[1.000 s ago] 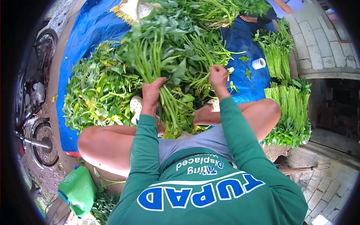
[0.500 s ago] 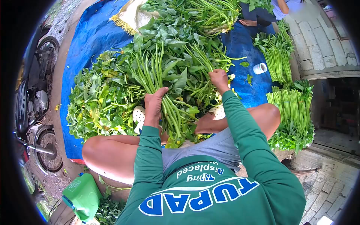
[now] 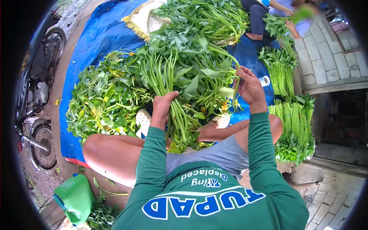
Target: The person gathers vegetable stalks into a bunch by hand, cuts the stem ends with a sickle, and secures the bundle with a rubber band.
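One stem (image 3: 230, 56) has just swung toward us, pinched in our right hand (image 3: 251, 87). Our left hand (image 3: 162, 107) stays wrapped round the bunch (image 3: 163, 74); we seem to be picking singly.

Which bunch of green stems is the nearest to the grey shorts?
The bunch gripped in the left hand: its stem ends point toward the shorts, while the stacked bunches at picture right lie farther away.

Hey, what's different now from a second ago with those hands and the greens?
The right hand has moved rightward, toward the white cup, and now holds a curved stem; whether it had gripped that one earlier is unclear. The left hand still holds its bunch of stems.
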The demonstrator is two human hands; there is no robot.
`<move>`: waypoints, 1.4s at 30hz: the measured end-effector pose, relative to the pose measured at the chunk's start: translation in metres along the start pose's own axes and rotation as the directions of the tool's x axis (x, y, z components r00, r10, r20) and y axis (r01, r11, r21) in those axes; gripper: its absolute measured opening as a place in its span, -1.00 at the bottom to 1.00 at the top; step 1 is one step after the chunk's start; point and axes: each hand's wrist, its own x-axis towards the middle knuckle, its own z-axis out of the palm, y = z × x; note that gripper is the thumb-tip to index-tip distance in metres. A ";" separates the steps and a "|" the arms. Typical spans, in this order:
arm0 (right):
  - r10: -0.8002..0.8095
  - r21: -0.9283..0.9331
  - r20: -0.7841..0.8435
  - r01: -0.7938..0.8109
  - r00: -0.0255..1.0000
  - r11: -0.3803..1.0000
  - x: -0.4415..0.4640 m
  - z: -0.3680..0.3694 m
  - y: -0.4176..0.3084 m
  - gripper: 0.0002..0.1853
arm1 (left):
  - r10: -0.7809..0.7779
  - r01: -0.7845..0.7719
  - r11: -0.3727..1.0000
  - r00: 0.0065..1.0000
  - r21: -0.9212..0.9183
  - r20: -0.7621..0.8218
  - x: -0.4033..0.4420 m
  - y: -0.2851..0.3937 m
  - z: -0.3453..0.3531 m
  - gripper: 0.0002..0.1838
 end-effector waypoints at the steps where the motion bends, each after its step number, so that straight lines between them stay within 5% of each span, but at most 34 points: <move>1: 0.002 0.029 0.000 -0.002 1.000 1.000 -0.007 -0.006 0.002 -0.76 | -0.044 0.044 0.999 0.998 -0.012 0.039 -0.004 0.002 -0.002 -0.73; 9: -0.166 0.027 0.005 0.166 0.986 0.986 -0.054 0.028 0.007 -0.80 | -0.029 0.035 0.996 0.997 -0.085 0.067 -0.001 -0.008 0.004 -0.71; 17: -0.530 -0.431 0.001 0.479 0.848 0.765 -0.069 0.082 0.013 -0.77 | -0.041 0.046 0.997 0.996 -0.062 0.073 -0.002 -0.012 0.007 -0.71; 20: -0.528 -0.569 0.071 0.469 0.847 0.676 -0.064 0.089 0.054 -0.76 | -0.090 0.103 0.983 0.992 -0.150 0.093 -0.008 -0.013 0.010 -0.71; 22: -0.436 -0.599 0.167 0.442 0.884 0.668 -0.061 0.088 0.100 -0.74 | -0.084 0.102 0.979 0.991 -0.177 0.106 0.002 -0.028 0.008 -0.69; 24: -0.077 -0.541 0.010 0.070 0.997 0.838 -0.068 0.089 0.142 -0.71 | -0.104 0.127 0.972 0.987 -0.198 0.121 0.011 -0.047 0.005 -0.69; 31: 0.308 -0.462 -0.169 -0.352 0.936 0.814 -0.063 0.074 0.169 -0.71 | -0.273 0.358 0.884 0.918 -0.300 0.289 0.022 -0.083 -0.015 -0.65; 36: 0.390 -0.604 -0.056 -0.342 0.919 0.720 -0.050 0.045 0.187 -0.74 | -0.246 0.322 0.882 0.938 -0.345 0.245 0.027 -0.095 -0.014 -0.62; 39: 0.427 -0.616 -0.018 -0.346 0.904 0.708 -0.053 0.045 0.188 -0.73 | -0.074 0.087 0.945 0.996 -0.314 0.052 0.009 -0.093 -0.001 -0.61; 42: 0.360 -0.761 0.096 -0.165 0.928 0.628 -0.046 0.041 0.194 -0.71 | 0.063 -0.075 0.964 0.996 -0.255 -0.056 0.013 -0.104 0.002 -0.56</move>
